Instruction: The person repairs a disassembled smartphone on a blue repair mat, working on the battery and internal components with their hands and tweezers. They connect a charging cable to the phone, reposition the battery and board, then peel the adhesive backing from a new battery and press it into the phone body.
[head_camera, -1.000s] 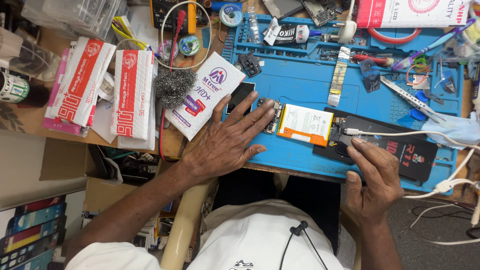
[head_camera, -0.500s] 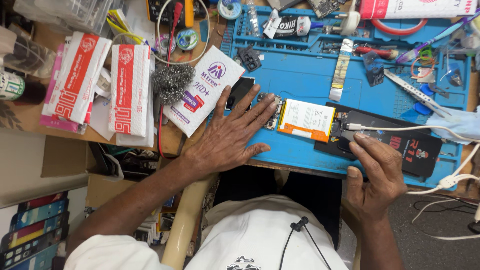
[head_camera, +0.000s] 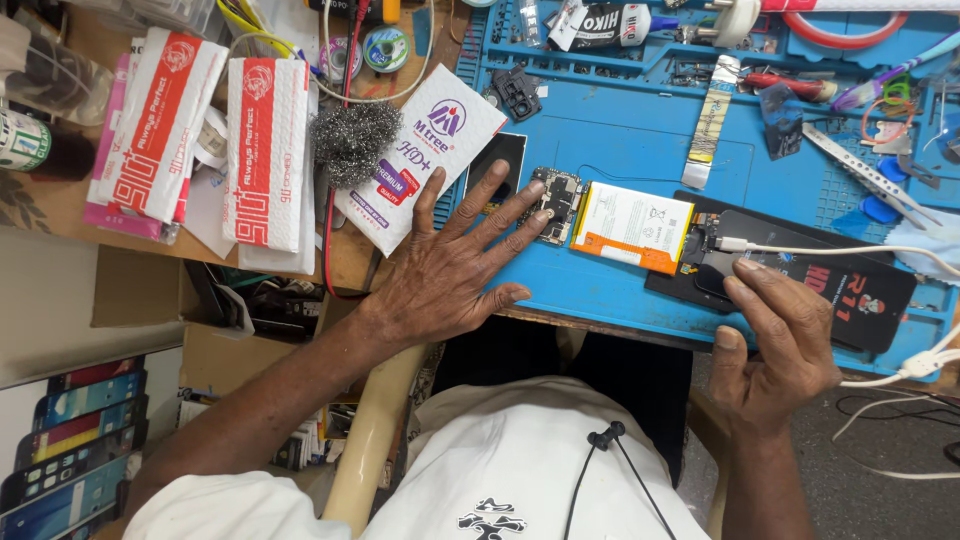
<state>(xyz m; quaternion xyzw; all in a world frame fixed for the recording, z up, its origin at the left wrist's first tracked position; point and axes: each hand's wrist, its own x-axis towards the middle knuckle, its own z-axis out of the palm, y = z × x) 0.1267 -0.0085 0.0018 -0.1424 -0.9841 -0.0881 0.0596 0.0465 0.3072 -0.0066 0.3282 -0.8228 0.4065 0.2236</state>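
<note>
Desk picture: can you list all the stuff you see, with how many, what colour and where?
mat: 1, blue, covers the desk's right part
battery: 1, white and orange, mid mat
circuit board: 1, dark, left of the battery
phone: 1, black, right of the battery
cable: 1, white, plugged in at the phone
steel wool: 1, grey, left of the mat
card packet: 1, white and purple, beside the steel wool
pouches: at least 2, white and red, far left
tweezers: 1, silver, right on the mat
left hand: 1, flat on the mat, fingers touching the circuit board
right hand: 1, fingers on the phone's edge
</note>
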